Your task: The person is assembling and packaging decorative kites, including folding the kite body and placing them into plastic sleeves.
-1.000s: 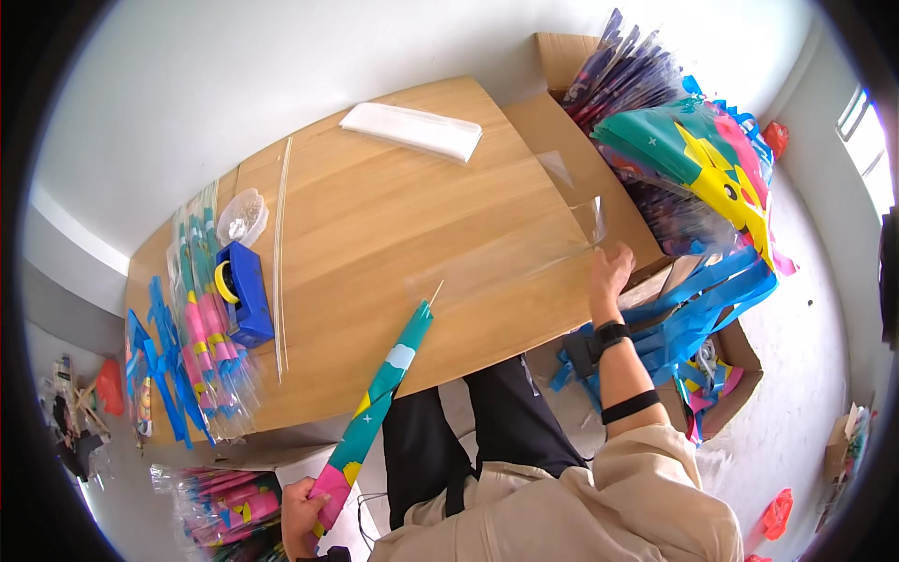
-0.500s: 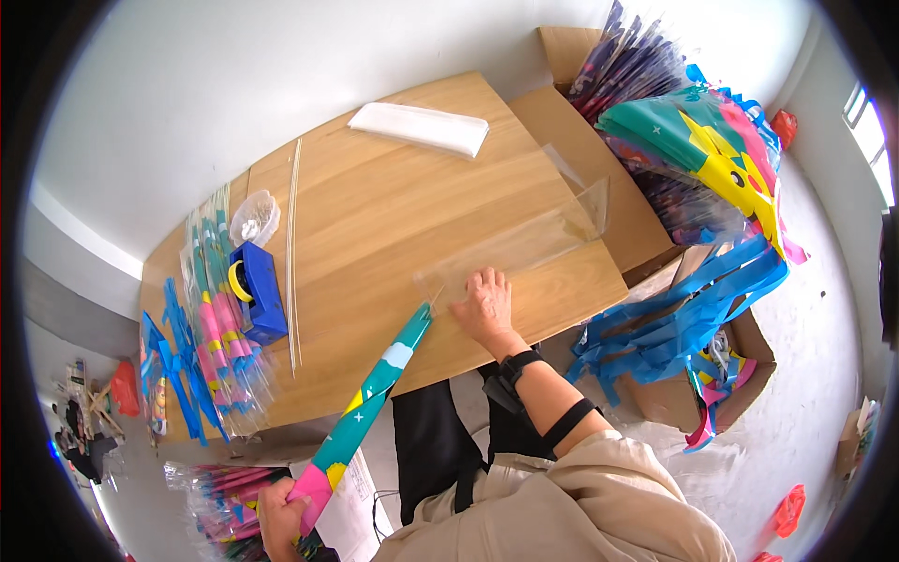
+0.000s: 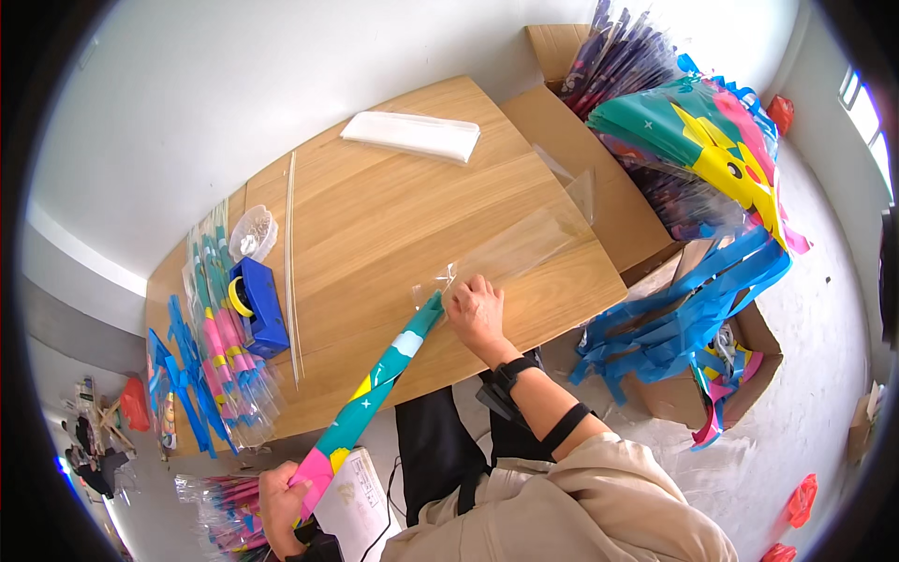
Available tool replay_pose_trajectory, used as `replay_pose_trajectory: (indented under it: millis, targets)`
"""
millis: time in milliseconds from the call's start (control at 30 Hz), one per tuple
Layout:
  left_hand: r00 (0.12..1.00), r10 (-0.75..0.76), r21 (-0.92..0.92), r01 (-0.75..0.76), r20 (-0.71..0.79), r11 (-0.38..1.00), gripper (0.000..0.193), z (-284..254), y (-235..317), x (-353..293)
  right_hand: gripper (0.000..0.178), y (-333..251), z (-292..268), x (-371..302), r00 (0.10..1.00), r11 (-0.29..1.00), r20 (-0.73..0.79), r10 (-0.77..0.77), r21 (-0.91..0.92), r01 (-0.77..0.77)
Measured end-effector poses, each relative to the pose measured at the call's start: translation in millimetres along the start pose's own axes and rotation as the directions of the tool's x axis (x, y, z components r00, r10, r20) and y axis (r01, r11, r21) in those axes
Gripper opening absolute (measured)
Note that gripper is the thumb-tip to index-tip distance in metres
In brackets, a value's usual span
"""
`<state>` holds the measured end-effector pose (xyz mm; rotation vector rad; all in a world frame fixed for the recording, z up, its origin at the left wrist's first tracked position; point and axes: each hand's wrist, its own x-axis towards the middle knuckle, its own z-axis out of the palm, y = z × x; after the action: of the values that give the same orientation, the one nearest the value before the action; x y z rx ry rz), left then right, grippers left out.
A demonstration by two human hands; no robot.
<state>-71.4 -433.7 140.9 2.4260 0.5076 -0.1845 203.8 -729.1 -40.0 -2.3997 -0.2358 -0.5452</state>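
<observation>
Left hand [image 3: 284,496] gripping the rolled kite [image 3: 375,382], right hand [image 3: 476,311] curled, hold unclear, aim along your clear sleeve [image 3: 534,242] toward two o'clock.

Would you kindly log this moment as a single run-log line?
left hand: grips pink end of rolled sheet | right hand: curled at clear plastic sleeve, beside rolled sheet's green end | table: blue tape dispenser

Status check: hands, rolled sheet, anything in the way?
Left hand: gripping rolled sheet by pink end. Right hand: at clear sleeve, near sheet's tip. Blue tape dispenser: off left, not blocking.
</observation>
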Motion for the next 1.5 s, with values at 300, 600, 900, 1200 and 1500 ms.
replay_pose_trajectory:
  millis: [300, 600, 900, 1200, 1500]
  targets:
    - [0.993, -0.038, -0.075, 0.046, 0.111, 0.996, 0.015, 6.3, -31.2, -6.9, 0.012, -21.4, -61.9, -38.5, 0.903, 0.923, 0.198, -0.38, 0.015, 0.385]
    - [0.957, 0.102, -0.211, -0.045, 0.271, 0.976, 0.019, 48.6, -28.4, 2.1, 0.011, -52.1, -84.1, -80.3, 0.71, 0.77, 0.325, -0.625, 0.107, 0.629]
    - [0.988, 0.136, -0.424, -0.091, 0.076, 0.901, 0.014, 142.6, 28.4, 18.5, 0.013, -81.4, -88.8, -120.1, 0.588, 0.69, 0.369, -0.72, 0.29, 0.664]
    - [0.795, 0.038, -0.637, -0.512, -0.605, 0.576, 0.036, 151.6, 84.8, 85.7, 0.016, -134.7, -87.7, -20.2, 0.613, 0.597, -0.062, -0.787, 0.173, 0.783]
    - [0.975, -0.218, -0.976, 0.004, -0.045, 0.22, 0.039, 202.5, 35.8, 122.5, 0.016, -84.5, 12.2, -33.2, 0.725, 0.802, 0.365, -0.584, 0.123, 0.584]
